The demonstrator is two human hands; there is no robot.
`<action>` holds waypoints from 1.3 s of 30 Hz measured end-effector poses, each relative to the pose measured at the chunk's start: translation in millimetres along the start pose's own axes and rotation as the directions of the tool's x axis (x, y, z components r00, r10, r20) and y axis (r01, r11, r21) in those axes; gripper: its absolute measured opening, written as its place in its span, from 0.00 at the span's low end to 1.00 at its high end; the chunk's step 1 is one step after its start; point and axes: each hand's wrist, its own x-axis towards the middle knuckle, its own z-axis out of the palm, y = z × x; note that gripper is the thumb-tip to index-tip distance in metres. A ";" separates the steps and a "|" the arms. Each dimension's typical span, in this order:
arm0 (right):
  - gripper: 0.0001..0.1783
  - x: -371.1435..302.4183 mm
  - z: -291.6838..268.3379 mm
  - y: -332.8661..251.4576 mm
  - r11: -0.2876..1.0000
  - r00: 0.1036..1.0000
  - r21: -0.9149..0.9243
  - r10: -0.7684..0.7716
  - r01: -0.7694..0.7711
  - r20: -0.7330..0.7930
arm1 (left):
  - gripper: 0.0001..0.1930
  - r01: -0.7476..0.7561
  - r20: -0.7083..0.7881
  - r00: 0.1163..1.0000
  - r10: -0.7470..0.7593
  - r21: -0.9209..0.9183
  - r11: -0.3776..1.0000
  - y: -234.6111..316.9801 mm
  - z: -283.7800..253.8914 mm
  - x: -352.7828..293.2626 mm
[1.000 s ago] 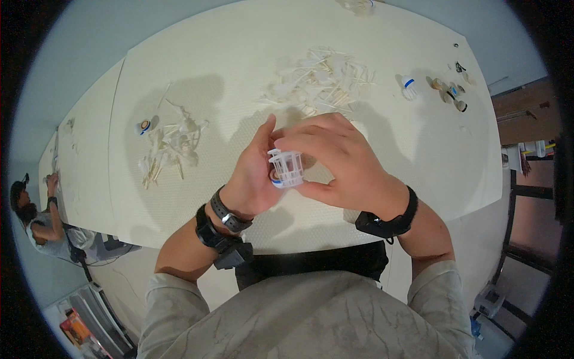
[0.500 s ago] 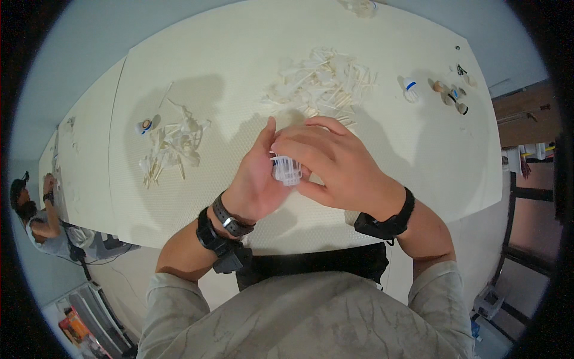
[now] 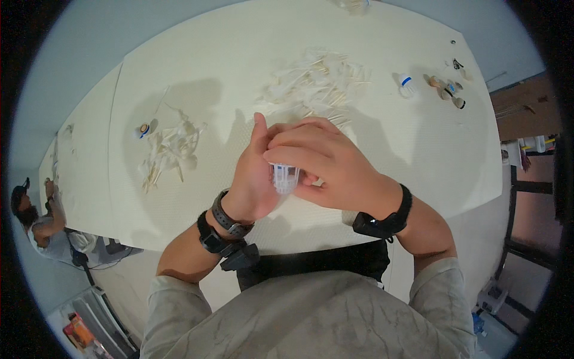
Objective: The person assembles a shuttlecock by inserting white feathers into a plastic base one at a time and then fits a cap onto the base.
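Observation:
A small white plastic cage-like cup (image 3: 286, 179), with slotted sides and a bit of blue showing through near its top, is held between my two hands over the near middle of the table. My left hand (image 3: 254, 170) cups it from the left, thumb raised, its other fingers mostly hidden behind my right hand. From above and the right my right hand (image 3: 332, 161) closes over the cup's upper end, fingers wrapped across it. Just beyond lies a heap of thin pale sticks and whitish translucent pieces (image 3: 320, 81).
A smaller heap of similar pieces (image 3: 173, 143) lies left, beside a small round piece with a blue ring (image 3: 142, 130). Rightward sit a white slotted piece with a blue band (image 3: 407, 85) and several small brownish and dark-rimmed parts (image 3: 448, 93). A person (image 3: 45, 221) works at far left.
The cup now hangs more upright and slightly lower, its slotted end toward me. My right-hand fingers have shifted left over its top, and the view has shifted a little.

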 end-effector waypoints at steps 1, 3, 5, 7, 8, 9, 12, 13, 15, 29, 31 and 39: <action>0.31 0.8 -3.2 -0.4 0.999 1.000 0.050 0.006 -0.007 0.016 | 0.34 -0.002 -0.006 1.000 0.002 0.001 1.000 0.9 2.2 -0.3; 0.31 1.1 -7.6 -3.6 0.993 0.995 0.078 0.083 -0.087 0.047 | 0.38 -0.003 -0.141 0.990 0.023 0.139 0.990 1.2 6.0 0.2; 0.32 2.7 -9.5 -6.5 0.981 0.984 0.103 0.158 -0.166 0.081 | 0.39 -0.028 -0.195 0.979 0.065 0.190 0.981 -3.1 7.5 3.6; 0.31 1.4 -10.0 -9.0 0.931 0.943 0.165 0.305 -0.325 0.135 | 0.39 -0.039 -0.242 0.965 0.099 0.240 0.970 -4.6 7.0 2.4; 0.31 -0.4 -8.9 -8.4 0.930 0.942 0.167 0.307 -0.327 0.135 | 0.38 0.003 -0.238 0.968 0.078 0.324 0.946 -2.9 6.7 -0.9; 0.31 -1.5 -7.6 -6.4 0.937 0.946 0.134 0.316 -0.322 0.068 | 0.37 0.042 -0.235 0.970 0.060 0.406 0.913 -1.1 7.1 -2.6; 0.30 -3.3 -9.7 -3.9 0.951 0.955 0.110 0.295 -0.290 -0.029 | 0.37 -0.011 -0.180 0.977 0.110 0.479 0.878 -3.4 11.1 -2.0; 0.30 -4.1 -10.7 -4.0 0.958 0.961 0.118 0.269 -0.261 -0.059 | 0.37 -0.008 -0.184 0.977 0.109 0.477 0.879 -2.9 12.8 -3.4; 0.31 -3.4 -12.2 -4.1 0.947 0.956 0.167 0.287 -0.275 -0.056 | 0.34 0.002 -0.243 0.961 0.132 0.485 0.874 0.2 16.3 -4.1; 0.25 1.4 -33.4 11.9 0.746 0.825 0.556 0.536 -0.365 -0.177 | 0.19 -0.047 0.025 0.999 0.042 0.336 0.941 6.6 11.6 -3.4; 0.23 0.7 -31.3 11.2 0.703 0.801 0.588 0.580 -0.400 -0.149 | 0.19 -0.032 0.034 0.999 0.021 0.355 0.934 8.4 1.4 -2.5; 0.14 -2.7 -28.1 5.0 0.817 0.904 0.438 0.427 -0.375 -0.022 | 0.20 -0.033 0.001 0.999 0.034 0.197 0.980 -0.1 -10.5 3.6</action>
